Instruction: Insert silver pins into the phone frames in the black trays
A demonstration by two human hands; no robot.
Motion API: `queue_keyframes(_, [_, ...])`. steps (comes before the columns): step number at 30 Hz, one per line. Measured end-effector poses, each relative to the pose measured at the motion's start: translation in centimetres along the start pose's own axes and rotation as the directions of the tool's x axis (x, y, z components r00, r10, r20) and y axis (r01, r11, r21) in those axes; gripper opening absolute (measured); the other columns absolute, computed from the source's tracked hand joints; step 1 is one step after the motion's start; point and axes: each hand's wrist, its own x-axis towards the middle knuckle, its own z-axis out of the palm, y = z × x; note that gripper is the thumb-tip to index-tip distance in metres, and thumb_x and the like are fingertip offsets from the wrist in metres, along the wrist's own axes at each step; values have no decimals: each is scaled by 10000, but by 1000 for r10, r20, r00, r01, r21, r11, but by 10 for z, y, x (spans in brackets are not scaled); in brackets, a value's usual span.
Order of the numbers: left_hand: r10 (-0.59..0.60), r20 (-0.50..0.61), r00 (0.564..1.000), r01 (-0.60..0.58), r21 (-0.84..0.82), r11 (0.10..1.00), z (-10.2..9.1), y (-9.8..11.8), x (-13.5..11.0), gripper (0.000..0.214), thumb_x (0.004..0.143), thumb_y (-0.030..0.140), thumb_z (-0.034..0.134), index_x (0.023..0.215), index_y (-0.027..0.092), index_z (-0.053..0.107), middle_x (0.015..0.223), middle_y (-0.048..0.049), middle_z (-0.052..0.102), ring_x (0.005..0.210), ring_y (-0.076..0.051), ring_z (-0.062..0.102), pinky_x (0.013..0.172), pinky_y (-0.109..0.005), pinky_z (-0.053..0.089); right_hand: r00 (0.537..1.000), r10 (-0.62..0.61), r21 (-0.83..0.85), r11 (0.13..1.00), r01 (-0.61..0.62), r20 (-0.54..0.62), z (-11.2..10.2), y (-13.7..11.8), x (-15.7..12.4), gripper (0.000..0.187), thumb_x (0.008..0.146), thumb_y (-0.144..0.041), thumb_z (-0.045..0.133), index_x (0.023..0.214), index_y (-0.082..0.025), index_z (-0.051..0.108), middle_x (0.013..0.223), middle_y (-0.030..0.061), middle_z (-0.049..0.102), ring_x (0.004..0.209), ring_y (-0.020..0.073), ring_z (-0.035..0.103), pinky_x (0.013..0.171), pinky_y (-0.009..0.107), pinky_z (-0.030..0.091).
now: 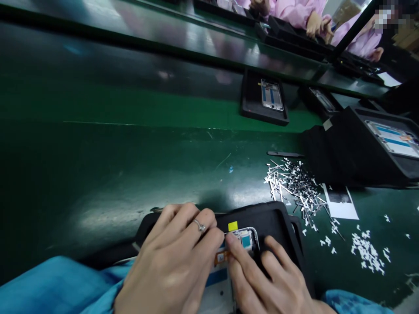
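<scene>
An opened phone frame [213, 293] with an orange flex cable, blue strips and a yellow tab [232, 226] lies in a black foam tray [275, 218] close to me. Over its left side is my left hand [176, 257], fingers curled together with the tips at the phone's upper part. A ring is on one finger. My right hand [265, 274] comes in from the right, its index fingertip and thumb pressed together near the same spot. Its other fingers are bent. Whatever lies between the fingertips is hidden or too small to name.
Thin strips [301, 187] and small white pieces [366, 253] are heaped at right, beside a printed card [340, 203] and dark tweezers [284, 154]. Stacked black trays [347, 144] stand right; another tray [252, 100] lies farther back. Across the bench, people in pink sleeves [294, 11] work.
</scene>
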Motion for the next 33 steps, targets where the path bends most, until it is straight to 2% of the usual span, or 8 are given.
queue_keyframes(8, [-14,177,984,10,22,1000,-20,-11,-5,246,811,119,329,692,204,526,761,2,529,738,-183,401,684,-363,266,999,-6,-11,1000,6,44,-1,-2,0,247,854,-48,336,772,-154,543,920,34,640,428,125,481,604,357,461])
queue_keyframes(12, [-100,238,966,89,54,995,-27,-25,3,80,801,246,414,781,221,487,801,7,496,727,-183,424,661,-345,321,998,-23,-15,1000,23,54,-3,-1,0,259,861,-40,329,771,-150,546,929,37,636,431,116,486,600,349,469])
queue_keyframes(14, [-191,340,921,187,43,981,-30,-30,13,75,752,287,477,795,230,456,799,15,487,729,-191,434,622,-319,340,996,-33,-19,999,34,81,-3,-1,-1,266,868,-43,324,791,-150,554,952,33,629,456,116,510,618,348,472])
queue_keyframes(17, [-243,566,788,294,1,956,-36,-31,30,91,735,282,504,774,236,435,788,38,500,757,-191,448,620,-294,343,995,-42,-22,999,44,93,-2,-2,-2,293,884,-56,301,794,-154,562,970,30,623,470,115,521,632,347,470])
queue_keyframes(19, [-265,612,745,329,9,944,-38,-28,36,96,736,243,517,739,223,423,755,47,495,761,-180,450,636,-287,334,995,-46,-20,999,48,86,-1,-2,-2,298,886,-60,300,787,-151,565,965,35,625,463,113,513,629,344,467])
queue_keyframes(24, [-293,555,778,304,75,950,-38,-20,37,117,705,169,552,702,201,440,718,45,487,751,-172,446,645,-290,325,997,-58,-29,998,59,55,-3,-4,3,268,861,-58,344,785,-156,581,958,23,630,437,112,464,619,340,455])
queue_keyframes(27, [-247,529,812,236,88,968,-39,-24,30,92,703,225,568,705,212,477,723,34,517,728,-184,463,598,-278,328,987,-107,-63,991,115,123,-6,-6,3,313,846,-51,315,830,-170,604,1016,14,612,486,134,486,638,360,447])
queue_keyframes(33, [69,339,938,-158,240,958,-55,-50,-3,205,831,292,369,870,234,562,869,-18,614,742,-211,572,633,-339,405,959,-156,-85,980,180,236,-9,-5,-5,354,848,-107,284,1034,-164,580,1189,51,513,618,166,526,685,393,461])
